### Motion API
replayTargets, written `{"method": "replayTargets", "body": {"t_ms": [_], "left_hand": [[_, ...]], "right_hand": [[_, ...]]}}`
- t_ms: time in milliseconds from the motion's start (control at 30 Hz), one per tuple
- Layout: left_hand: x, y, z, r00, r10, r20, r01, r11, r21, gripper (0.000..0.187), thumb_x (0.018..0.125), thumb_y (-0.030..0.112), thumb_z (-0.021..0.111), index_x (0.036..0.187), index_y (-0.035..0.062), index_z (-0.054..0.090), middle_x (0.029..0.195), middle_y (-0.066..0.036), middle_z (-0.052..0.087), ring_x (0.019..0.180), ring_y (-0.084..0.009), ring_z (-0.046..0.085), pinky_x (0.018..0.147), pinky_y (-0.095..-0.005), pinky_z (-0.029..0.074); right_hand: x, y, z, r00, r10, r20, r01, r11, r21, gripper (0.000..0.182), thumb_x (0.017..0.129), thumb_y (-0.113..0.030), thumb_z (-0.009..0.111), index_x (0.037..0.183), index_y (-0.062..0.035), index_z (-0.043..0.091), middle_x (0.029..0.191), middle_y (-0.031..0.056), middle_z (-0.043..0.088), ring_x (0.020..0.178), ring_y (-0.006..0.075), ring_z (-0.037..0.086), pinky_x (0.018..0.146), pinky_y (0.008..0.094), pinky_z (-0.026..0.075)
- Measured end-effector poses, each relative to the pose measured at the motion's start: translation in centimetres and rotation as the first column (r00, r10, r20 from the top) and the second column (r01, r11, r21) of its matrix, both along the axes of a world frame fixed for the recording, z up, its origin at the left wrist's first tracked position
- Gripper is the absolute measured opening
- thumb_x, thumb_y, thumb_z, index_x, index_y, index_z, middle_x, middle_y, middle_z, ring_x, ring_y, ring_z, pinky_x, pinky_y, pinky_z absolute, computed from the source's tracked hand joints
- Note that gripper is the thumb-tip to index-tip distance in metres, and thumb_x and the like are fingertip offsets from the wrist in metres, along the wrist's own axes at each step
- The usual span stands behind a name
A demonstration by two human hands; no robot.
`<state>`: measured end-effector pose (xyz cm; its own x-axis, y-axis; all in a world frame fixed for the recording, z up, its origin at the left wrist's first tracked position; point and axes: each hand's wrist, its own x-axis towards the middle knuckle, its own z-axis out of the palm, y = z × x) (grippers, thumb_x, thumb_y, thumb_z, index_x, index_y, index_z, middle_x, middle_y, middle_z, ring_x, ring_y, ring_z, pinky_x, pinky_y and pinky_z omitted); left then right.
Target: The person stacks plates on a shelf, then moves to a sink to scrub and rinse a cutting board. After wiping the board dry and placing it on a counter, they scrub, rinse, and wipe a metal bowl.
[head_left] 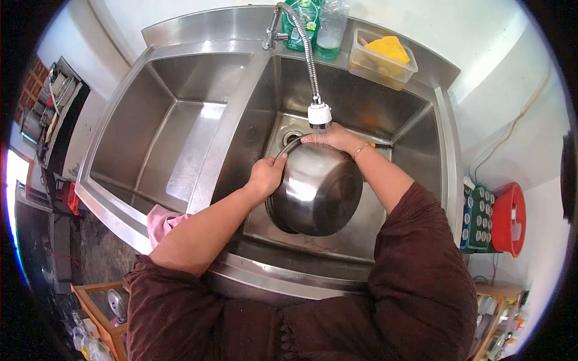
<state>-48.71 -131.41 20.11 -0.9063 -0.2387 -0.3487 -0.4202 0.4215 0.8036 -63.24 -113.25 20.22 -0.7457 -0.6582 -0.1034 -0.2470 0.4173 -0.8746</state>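
Observation:
A shiny rounded steel pot (319, 192) is tipped on its side in the right sink basin, its outer surface facing me. My left hand (267, 177) is closed on its rim at the left, thumb on the outside. At the far upper edge, my right hand (334, 139) holds the pot near the rim, some fingers hidden behind it. Water falls from the white faucet head (320, 114) onto this hand and the pot. A bracelet (362, 150) circles my right wrist. The drain (292, 138) shows partly behind the rim.
The left basin (153, 138) lies beside a steel divider. A pink cloth (164, 223) hangs over the front left edge. Behind the faucet stand green bottles (301, 24) and a plastic tub (385, 63) with a yellow cloth. A red basin (509, 219) is at the right.

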Motion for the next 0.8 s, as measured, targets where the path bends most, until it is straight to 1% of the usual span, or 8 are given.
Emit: {"method": "replayTargets", "body": {"t_ms": [100,167,200,267,400,500,700,800], "left_hand": [[0.3,0.0,0.0,0.994,0.104,-0.017,-0.105,0.994,-0.028,0.05,0.09,0.039,0.043,0.086,-0.0088,0.058,0.084,-0.022,0.06,0.081,-0.0298,0.058,0.074,-0.0378,0.042],[0.4,-0.1,0.5,0.984,0.177,-0.014,-0.177,0.984,0.006,0.049,0.091,0.037,0.041,0.09,-0.0095,0.057,0.089,-0.022,0.059,0.084,-0.0298,0.057,0.076,-0.038,0.042],[0.4,0.0,1.1,0.958,0.286,0.032,-0.288,0.948,0.134,0.048,0.092,0.036,0.039,0.095,-0.0098,0.055,0.094,-0.023,0.058,0.087,-0.0295,0.056,0.077,-0.0378,0.042],[-0.5,-1.0,-0.4,0.906,0.402,0.13,-0.414,0.785,0.46,0.041,0.094,0.033,0.036,0.104,-0.0058,0.048,0.094,-0.018,0.056,0.085,-0.0271,0.056,0.075,-0.0415,0.046],[-0.8,-1.0,-1.8,0.851,0.506,0.14,-0.489,0.667,0.562,0.039,0.094,0.032,0.035,0.105,-0.0043,0.046,0.094,-0.015,0.055,0.083,-0.0268,0.056,0.074,-0.0431,0.047],[-0.5,-0.7,-1.0,0.861,0.467,0.201,-0.481,0.62,0.62,0.042,0.095,0.031,0.035,0.105,-0.0078,0.047,0.101,-0.017,0.054,0.087,-0.0242,0.055,0.076,-0.0355,0.044],[-0.2,0.1,0.6,0.843,0.487,0.23,-0.472,0.462,0.751,0.038,0.096,0.028,0.031,0.11,-0.0053,0.042,0.101,-0.016,0.053,0.087,-0.0255,0.056,0.074,-0.0401,0.047],[0.3,0.7,1.5,0.914,0.333,0.23,-0.36,0.412,0.837,0.035,0.096,0.023,0.026,0.113,-0.005,0.038,0.109,-0.017,0.051,0.093,-0.0293,0.056,0.079,-0.0464,0.048]], "right_hand": [[-0.2,0.9,0.6,0.982,0.064,0.178,-0.096,0.98,0.177,0.042,0.079,-0.041,0.062,0.1,-0.0051,0.06,0.092,0.005,0.061,0.086,0.0176,0.055,0.082,0.0304,0.042],[1.1,2.4,1.0,0.813,-0.225,0.537,0.253,0.967,0.021,0.041,0.086,-0.041,0.051,0.109,-0.0068,0.056,0.1,0.0068,0.06,0.09,0.0181,0.056,0.086,0.0342,0.042],[0.7,3.3,-0.1,0.662,-0.159,0.732,0.291,0.955,-0.056,0.044,0.088,-0.044,0.045,0.116,-0.0107,0.052,0.108,0.009,0.057,0.096,0.0208,0.056,0.09,0.0401,0.04],[1.6,4.0,-1.5,0.585,-0.151,0.797,0.333,0.941,-0.065,0.045,0.088,-0.046,0.043,0.116,-0.0109,0.052,0.11,0.0093,0.057,0.097,0.0223,0.056,0.089,0.0432,0.04],[3.9,4.3,-2.2,0.371,-0.3,0.879,0.524,0.849,0.069,0.048,0.087,-0.049,0.042,0.105,-0.0066,0.056,0.099,0.0071,0.06,0.088,0.0165,0.057,0.085,0.0386,0.043],[3.9,4.6,-4.1,0.307,-0.29,0.906,0.481,0.869,0.115,0.045,0.086,-0.048,0.044,0.104,-0.0087,0.057,0.097,0.0057,0.061,0.087,0.0166,0.058,0.084,0.0358,0.044],[0.6,4.3,-7.5,0.536,-0.401,0.743,0.572,0.82,0.03,0.033,0.086,-0.037,0.048,0.101,-0.0086,0.057,0.094,0.0048,0.061,0.081,0.017,0.06,0.072,0.0324,0.05],[0.3,3.3,-5.8,0.545,-0.383,0.746,0.596,0.803,-0.023,0.026,0.086,-0.027,0.051,0.101,-0.0066,0.056,0.094,0.0063,0.062,0.08,0.0168,0.061,0.072,0.0331,0.05]]}}
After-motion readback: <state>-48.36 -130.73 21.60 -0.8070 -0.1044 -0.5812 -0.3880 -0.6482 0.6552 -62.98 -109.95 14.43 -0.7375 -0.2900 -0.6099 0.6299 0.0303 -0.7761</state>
